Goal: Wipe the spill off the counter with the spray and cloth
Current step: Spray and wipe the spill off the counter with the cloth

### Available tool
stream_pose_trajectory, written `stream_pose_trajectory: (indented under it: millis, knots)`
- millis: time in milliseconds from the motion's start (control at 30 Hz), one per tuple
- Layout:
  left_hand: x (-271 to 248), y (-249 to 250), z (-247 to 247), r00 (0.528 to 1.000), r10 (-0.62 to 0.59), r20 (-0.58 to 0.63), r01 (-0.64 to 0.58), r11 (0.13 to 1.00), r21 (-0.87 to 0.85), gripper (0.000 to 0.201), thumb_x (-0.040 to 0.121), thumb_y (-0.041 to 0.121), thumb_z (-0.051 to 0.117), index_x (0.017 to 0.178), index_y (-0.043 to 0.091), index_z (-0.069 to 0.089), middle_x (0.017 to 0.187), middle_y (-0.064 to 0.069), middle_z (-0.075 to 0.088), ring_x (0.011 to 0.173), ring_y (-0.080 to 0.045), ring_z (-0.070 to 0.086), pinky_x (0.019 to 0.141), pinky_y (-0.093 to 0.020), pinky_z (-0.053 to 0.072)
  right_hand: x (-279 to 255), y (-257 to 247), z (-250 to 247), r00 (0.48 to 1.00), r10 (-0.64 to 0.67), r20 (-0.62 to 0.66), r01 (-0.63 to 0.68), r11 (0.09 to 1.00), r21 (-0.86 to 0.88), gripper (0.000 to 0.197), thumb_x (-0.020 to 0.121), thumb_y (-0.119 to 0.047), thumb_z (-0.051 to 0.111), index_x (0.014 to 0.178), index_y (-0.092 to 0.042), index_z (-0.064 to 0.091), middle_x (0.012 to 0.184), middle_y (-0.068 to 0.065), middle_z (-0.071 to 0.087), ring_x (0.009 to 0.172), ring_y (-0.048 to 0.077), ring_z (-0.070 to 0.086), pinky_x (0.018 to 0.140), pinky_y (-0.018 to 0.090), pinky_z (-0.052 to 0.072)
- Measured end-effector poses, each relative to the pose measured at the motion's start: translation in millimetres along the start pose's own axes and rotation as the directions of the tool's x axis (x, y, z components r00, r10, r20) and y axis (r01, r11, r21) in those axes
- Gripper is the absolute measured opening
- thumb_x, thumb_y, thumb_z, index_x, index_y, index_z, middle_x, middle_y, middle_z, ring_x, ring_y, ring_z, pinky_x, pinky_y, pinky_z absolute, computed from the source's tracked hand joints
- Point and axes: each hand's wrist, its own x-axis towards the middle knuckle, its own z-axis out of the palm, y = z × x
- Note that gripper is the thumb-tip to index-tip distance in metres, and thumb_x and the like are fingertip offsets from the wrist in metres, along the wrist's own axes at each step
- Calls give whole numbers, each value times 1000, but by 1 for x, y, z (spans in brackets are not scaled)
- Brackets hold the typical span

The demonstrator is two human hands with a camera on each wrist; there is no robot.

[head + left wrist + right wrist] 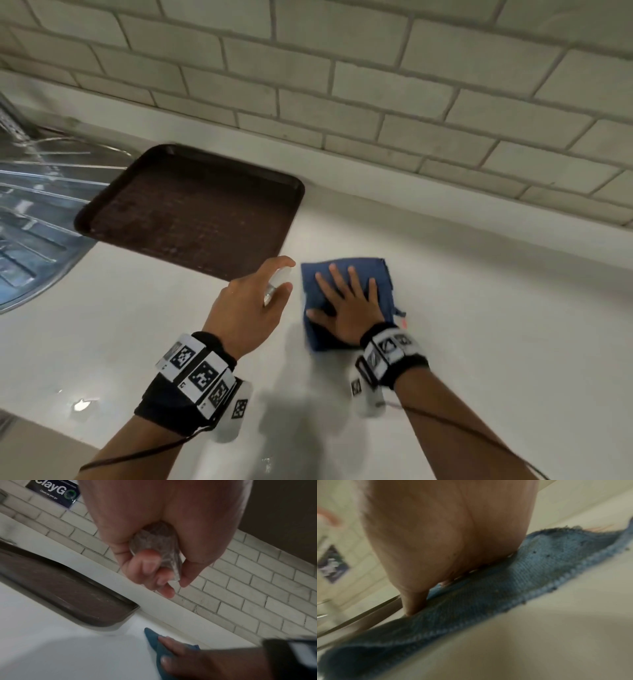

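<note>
A folded blue cloth (383,277) lies flat on the white counter (479,325), and my right hand (346,305) presses down on it with the fingers spread and straight. In the right wrist view the palm sits on the cloth (505,588). A small clear spray bottle (279,281) is held just left of the cloth by my left hand (250,308), raised off the counter. In the left wrist view its fingers curl round the bottle (159,547). A faint pink smear (404,323) shows at the cloth's right edge.
A dark brown tray (191,209) lies on the counter behind my left hand. The steel sink drainboard (30,212) is at the far left. A tiled wall (376,85) runs along the back. A wet patch (82,406) glints near the front left edge.
</note>
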Motion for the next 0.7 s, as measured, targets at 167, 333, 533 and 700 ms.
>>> stream_pose_trajectory:
  millis: [167,333,533,700]
  knots:
    - [-4,-6,-2,998,-70,-9,70,997,27,34,97,39,52,128,45,42,91,2,70,81,-27,66,76,-39,53,44,3,-18,994,105,16,-105,994,14,79,89,-76,21,152,-41,-9,161,-6,-21,147,30,-22,114,63,-11]
    - [-8,-1,-2,994,-107,-12,107,994,22,35,97,39,52,131,45,44,98,1,70,90,-26,66,79,-38,51,-35,-13,26,999,17,-50,-16,999,29,78,90,-75,17,153,-39,-9,160,-6,-22,148,31,-19,113,61,-15]
    - [-19,40,38,998,-60,28,60,998,-24,43,99,35,50,140,41,42,103,2,66,95,-22,62,82,-35,45,-170,45,73,986,136,-101,-131,990,58,80,87,-81,27,154,-37,21,161,-5,22,146,29,20,108,59,11]
    - [-37,98,97,993,26,115,-26,1000,-5,38,99,34,50,136,42,45,88,9,60,80,-16,56,76,-33,43,-251,166,76,895,437,-90,-415,890,190,88,73,-92,3,147,-50,-18,158,-16,-23,148,20,-19,116,57,-10]
